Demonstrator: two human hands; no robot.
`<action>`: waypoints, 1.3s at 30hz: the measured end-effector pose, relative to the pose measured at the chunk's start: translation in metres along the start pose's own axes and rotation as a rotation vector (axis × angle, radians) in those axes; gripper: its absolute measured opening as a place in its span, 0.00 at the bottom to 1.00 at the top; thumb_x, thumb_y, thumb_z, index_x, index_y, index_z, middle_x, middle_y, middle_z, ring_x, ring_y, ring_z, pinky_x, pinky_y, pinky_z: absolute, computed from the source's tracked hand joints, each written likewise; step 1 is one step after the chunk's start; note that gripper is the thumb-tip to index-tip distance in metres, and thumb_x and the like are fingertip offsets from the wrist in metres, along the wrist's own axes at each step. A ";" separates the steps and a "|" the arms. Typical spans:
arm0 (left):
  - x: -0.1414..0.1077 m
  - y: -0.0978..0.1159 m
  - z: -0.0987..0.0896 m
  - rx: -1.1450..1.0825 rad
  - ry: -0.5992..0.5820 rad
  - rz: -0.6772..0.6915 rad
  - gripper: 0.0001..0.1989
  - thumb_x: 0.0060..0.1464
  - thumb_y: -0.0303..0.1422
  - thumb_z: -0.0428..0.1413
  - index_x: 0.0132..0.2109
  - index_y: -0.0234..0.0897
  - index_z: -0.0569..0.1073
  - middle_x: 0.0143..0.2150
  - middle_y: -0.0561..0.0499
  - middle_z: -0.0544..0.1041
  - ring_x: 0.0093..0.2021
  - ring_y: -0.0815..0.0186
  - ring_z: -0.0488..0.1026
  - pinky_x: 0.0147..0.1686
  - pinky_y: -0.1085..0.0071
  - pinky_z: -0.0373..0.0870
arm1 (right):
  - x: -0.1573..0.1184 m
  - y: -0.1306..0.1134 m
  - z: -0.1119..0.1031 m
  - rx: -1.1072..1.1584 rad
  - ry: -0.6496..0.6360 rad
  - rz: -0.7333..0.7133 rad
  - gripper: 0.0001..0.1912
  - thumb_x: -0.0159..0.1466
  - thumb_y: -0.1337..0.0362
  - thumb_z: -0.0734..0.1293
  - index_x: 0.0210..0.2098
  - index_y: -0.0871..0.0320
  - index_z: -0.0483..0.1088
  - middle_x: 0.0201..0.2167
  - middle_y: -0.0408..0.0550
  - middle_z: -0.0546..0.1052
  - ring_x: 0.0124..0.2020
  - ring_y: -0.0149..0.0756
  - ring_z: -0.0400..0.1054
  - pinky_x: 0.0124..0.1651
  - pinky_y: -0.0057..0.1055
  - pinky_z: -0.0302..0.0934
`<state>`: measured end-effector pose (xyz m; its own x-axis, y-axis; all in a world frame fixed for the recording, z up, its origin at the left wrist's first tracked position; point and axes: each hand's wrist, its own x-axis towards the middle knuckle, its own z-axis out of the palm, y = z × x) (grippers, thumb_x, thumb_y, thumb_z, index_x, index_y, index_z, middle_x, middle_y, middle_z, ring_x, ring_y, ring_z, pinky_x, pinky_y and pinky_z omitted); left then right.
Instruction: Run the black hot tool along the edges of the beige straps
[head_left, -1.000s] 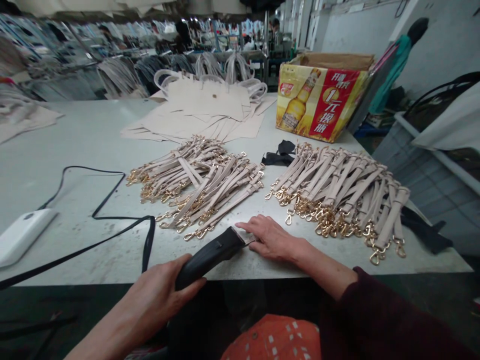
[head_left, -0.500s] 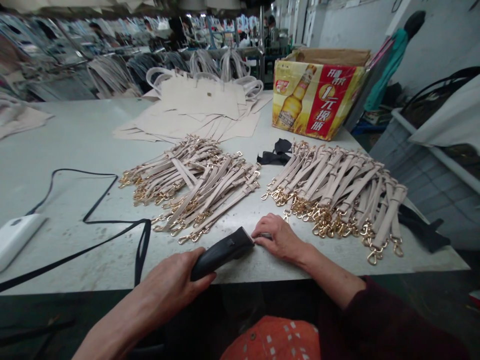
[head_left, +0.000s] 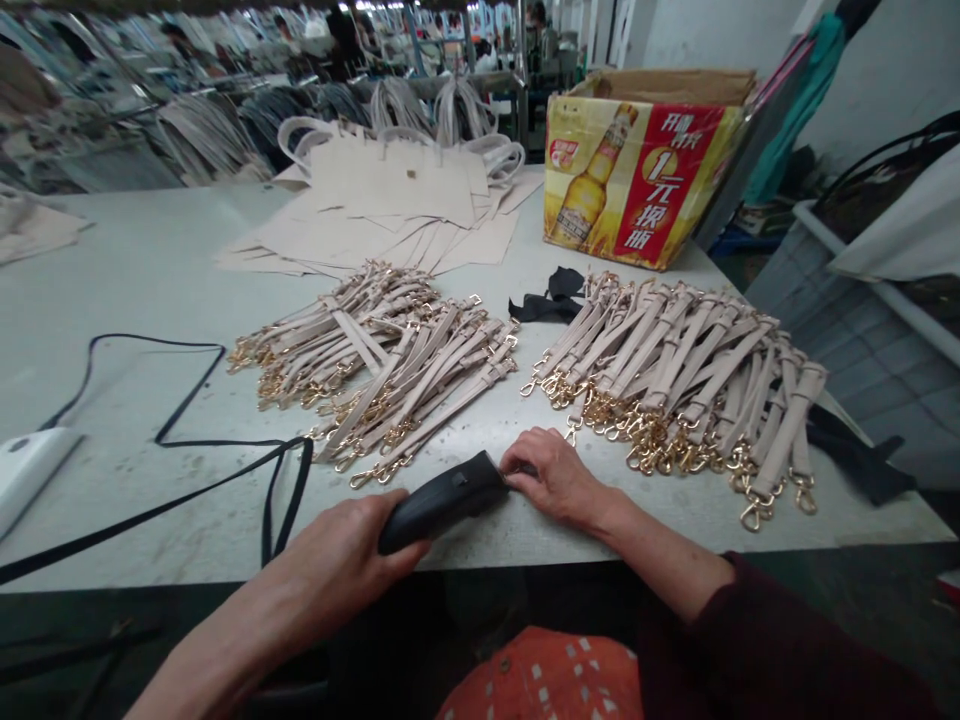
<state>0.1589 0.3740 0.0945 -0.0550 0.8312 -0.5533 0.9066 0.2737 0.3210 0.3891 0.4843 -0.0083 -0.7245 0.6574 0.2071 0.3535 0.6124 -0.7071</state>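
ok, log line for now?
left hand: holds black tool; right hand: at tool's tip; left strap pile, right strap pile: on table; box: behind right strap pile

Pale wall (head_left: 705, 35), pale table (head_left: 150, 260) (floor (head_left: 885, 590) dark, perhaps green)

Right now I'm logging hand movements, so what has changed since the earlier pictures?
The left hand has brought the black hair clipper slightly rightward over the table. On the right hand, the fingers, one outstretched a second ago, are now curled in at the clipper's head; what they pinch is unclear. The left strap pile, right strap pile and beer carton stayed put.
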 end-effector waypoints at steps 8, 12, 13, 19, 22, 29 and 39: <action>-0.003 -0.010 0.003 -0.022 -0.026 -0.009 0.13 0.54 0.44 0.53 0.38 0.40 0.74 0.30 0.53 0.78 0.30 0.63 0.75 0.30 0.72 0.63 | -0.001 0.004 0.003 0.036 0.014 0.000 0.11 0.57 0.73 0.71 0.34 0.57 0.66 0.32 0.42 0.72 0.36 0.36 0.65 0.42 0.33 0.52; -0.005 -0.018 0.001 -0.018 -0.047 -0.005 0.13 0.54 0.43 0.53 0.38 0.40 0.75 0.30 0.54 0.78 0.31 0.63 0.75 0.30 0.72 0.63 | 0.000 0.004 0.003 0.033 0.012 0.005 0.11 0.57 0.73 0.72 0.34 0.57 0.66 0.31 0.42 0.72 0.36 0.35 0.64 0.42 0.33 0.52; -0.004 -0.018 0.002 -0.026 -0.042 -0.005 0.13 0.54 0.44 0.53 0.38 0.40 0.75 0.30 0.54 0.78 0.31 0.63 0.75 0.30 0.72 0.63 | 0.001 0.004 0.003 0.034 0.012 0.002 0.11 0.57 0.73 0.72 0.34 0.57 0.66 0.31 0.42 0.72 0.36 0.35 0.64 0.42 0.33 0.52; 0.000 -0.011 0.009 -0.063 0.010 -0.009 0.14 0.53 0.45 0.54 0.37 0.40 0.75 0.28 0.53 0.77 0.29 0.63 0.74 0.28 0.73 0.62 | 0.002 0.003 0.001 0.042 0.017 0.008 0.11 0.55 0.76 0.72 0.33 0.58 0.67 0.30 0.42 0.72 0.35 0.35 0.64 0.42 0.32 0.53; -0.004 -0.008 0.015 -0.082 0.060 -0.005 0.13 0.54 0.44 0.53 0.39 0.41 0.75 0.29 0.54 0.77 0.30 0.63 0.74 0.29 0.73 0.61 | 0.002 0.001 -0.001 0.035 0.011 0.018 0.10 0.56 0.75 0.71 0.32 0.58 0.67 0.31 0.43 0.72 0.35 0.35 0.64 0.41 0.32 0.54; -0.015 -0.007 0.027 -0.083 0.158 -0.046 0.13 0.54 0.45 0.53 0.38 0.41 0.74 0.30 0.52 0.78 0.32 0.61 0.76 0.30 0.73 0.60 | 0.002 -0.002 -0.005 -0.018 0.023 0.004 0.06 0.58 0.72 0.70 0.34 0.58 0.72 0.31 0.45 0.73 0.36 0.36 0.66 0.41 0.32 0.56; -0.054 -0.026 0.030 -0.093 0.182 -0.185 0.19 0.56 0.51 0.48 0.41 0.40 0.72 0.27 0.54 0.75 0.31 0.59 0.75 0.31 0.70 0.63 | -0.007 -0.017 -0.027 0.024 -0.116 0.175 0.07 0.58 0.59 0.71 0.33 0.56 0.79 0.25 0.43 0.74 0.28 0.32 0.65 0.32 0.28 0.53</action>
<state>0.1509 0.3077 0.0932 -0.2984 0.8338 -0.4644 0.8322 0.4656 0.3011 0.4041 0.4811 0.0202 -0.7168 0.6972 0.0018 0.4668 0.4818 -0.7417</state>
